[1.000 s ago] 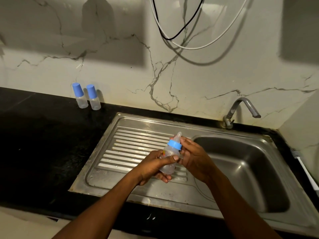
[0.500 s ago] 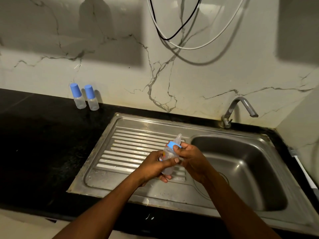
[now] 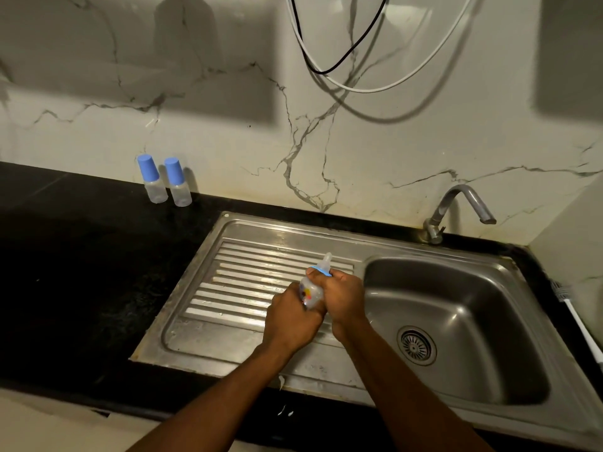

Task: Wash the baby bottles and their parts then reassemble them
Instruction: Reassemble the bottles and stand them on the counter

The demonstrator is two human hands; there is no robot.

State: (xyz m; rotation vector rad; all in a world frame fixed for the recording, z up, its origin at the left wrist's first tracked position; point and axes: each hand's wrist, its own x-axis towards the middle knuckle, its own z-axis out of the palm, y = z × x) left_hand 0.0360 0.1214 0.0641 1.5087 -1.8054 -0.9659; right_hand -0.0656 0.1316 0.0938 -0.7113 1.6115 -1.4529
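Note:
A small clear baby bottle [image 3: 310, 291] with a coloured print is held upright over the steel drainboard [image 3: 248, 278]. My left hand [image 3: 292, 318] grips its body from below. My right hand [image 3: 341, 295] wraps round its blue collar [image 3: 321, 271], and the clear teat [image 3: 326, 259] sticks up above my fingers. Two more clear bottles with blue caps, one [image 3: 151, 179] beside the other [image 3: 177, 183], stand upright against the wall on the black counter.
The sink basin [image 3: 456, 324] with its drain [image 3: 416, 345] lies to the right, under a steel tap [image 3: 456, 210]. A white-handled brush [image 3: 577, 318] lies at the far right. Black counter [image 3: 81, 272] spreads left. Cables [image 3: 342, 60] hang on the marble wall.
My right hand has closed further over the blue collar, which is now mostly covered. My left hand has shifted lower round the bottle's body. Both hands stay over the drainboard.

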